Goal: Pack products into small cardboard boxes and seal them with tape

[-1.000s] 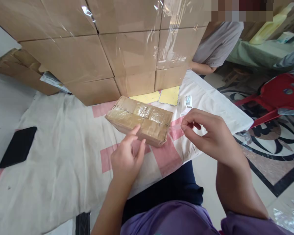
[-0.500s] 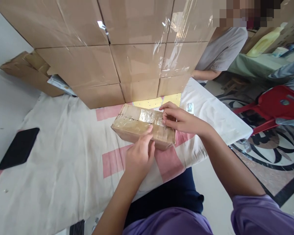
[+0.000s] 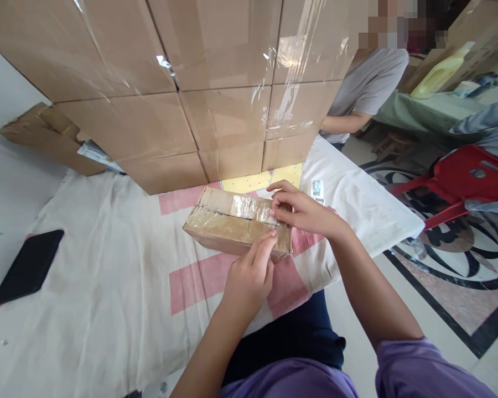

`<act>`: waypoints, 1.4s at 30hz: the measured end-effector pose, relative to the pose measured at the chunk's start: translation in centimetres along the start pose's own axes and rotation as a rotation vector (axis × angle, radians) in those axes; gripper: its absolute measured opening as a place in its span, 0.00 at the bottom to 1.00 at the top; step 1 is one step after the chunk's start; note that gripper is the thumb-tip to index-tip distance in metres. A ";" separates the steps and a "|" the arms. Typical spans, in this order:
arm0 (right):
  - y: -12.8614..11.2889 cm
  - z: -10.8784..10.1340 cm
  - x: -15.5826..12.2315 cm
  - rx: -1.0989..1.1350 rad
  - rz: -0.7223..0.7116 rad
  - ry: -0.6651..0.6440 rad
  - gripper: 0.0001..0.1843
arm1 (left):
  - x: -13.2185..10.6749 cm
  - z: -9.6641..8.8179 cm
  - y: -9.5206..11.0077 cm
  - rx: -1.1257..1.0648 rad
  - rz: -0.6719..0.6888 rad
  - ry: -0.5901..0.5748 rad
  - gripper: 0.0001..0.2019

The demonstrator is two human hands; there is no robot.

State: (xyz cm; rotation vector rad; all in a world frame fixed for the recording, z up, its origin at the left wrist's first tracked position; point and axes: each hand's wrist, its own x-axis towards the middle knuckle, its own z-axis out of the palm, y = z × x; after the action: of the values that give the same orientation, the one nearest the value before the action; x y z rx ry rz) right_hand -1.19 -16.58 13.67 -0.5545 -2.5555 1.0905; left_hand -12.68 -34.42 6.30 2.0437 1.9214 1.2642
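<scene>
A small brown cardboard box [image 3: 228, 229] lies on the cloth-covered table, with shiny clear packing tape [image 3: 247, 207] along its top seam. My right hand [image 3: 301, 210] is over the box's right end, thumb and index finger pinched together at the tape's end. Whatever is between those fingertips is too small to make out. From the near side, my left hand [image 3: 251, 271] reaches up with fingers stretched out, their tips resting on the top near the seam, close to my right fingertips.
Stacked, plastic-wrapped cartons [image 3: 228, 116] rise behind the box. A black flat device [image 3: 28, 266] lies on the left, and a small white item [image 3: 316, 190] sits at the right. Beyond the table are another person's arm [image 3: 346, 122] and a red chair [image 3: 473, 177].
My left hand has slid right along the box top, closer to my right hand. My right hand stays pinched at the tape's end. The view has shifted slightly.
</scene>
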 end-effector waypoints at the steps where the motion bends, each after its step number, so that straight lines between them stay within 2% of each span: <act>1: 0.0 0.0 0.0 -0.014 0.009 0.007 0.10 | 0.0 0.1 0.0 0.002 0.002 0.007 0.25; 10: -0.6 0.8 0.1 -0.185 0.071 0.051 0.09 | -0.2 0.4 0.2 0.050 -0.007 0.005 0.25; 13: -0.4 1.1 0.1 -0.167 0.061 0.057 0.09 | -0.2 0.5 0.2 0.041 -0.005 0.010 0.24; 20: -0.1 1.2 0.0 -0.190 -0.018 0.189 0.15 | -0.2 0.6 0.6 0.074 -0.018 0.010 0.21; 24: -0.2 1.3 0.1 -0.224 0.010 0.194 0.11 | -0.2 0.8 0.7 0.084 -0.043 0.010 0.20; 28: 0.9 1.8 -0.6 -0.181 0.048 0.369 0.11 | 0.0 0.4 0.7 0.086 -0.064 -0.024 0.20; 31: 2.8 2.7 -2.3 0.059 0.126 0.467 0.18 | 0.4 -0.7 0.8 0.128 -0.071 -0.096 0.21; 33: 4.3 3.7 -4.0 0.231 0.137 0.402 0.26 | 0.8 -1.4 0.9 0.187 -0.075 -0.162 0.23; 36: 5.8 5.9 -6.4 0.383 0.058 0.271 0.42 | 1.4 -2.2 1.1 0.272 -0.080 -0.249 0.27; 40: 6.1 8.9 -7.9 0.325 0.012 0.290 0.65 | 1.7 -2.4 1.7 0.328 -0.087 -0.292 0.29; 42: 5.9 9.8 -7.8 0.216 0.021 0.341 0.71 | 1.7 -2.2 2.0 0.351 -0.103 -0.293 0.29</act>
State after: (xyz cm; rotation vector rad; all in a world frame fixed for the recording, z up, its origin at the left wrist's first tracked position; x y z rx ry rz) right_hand 2.85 -22.47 1.80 -0.6484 -2.1157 1.1500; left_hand -12.59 -34.46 9.75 2.0969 2.1853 0.5953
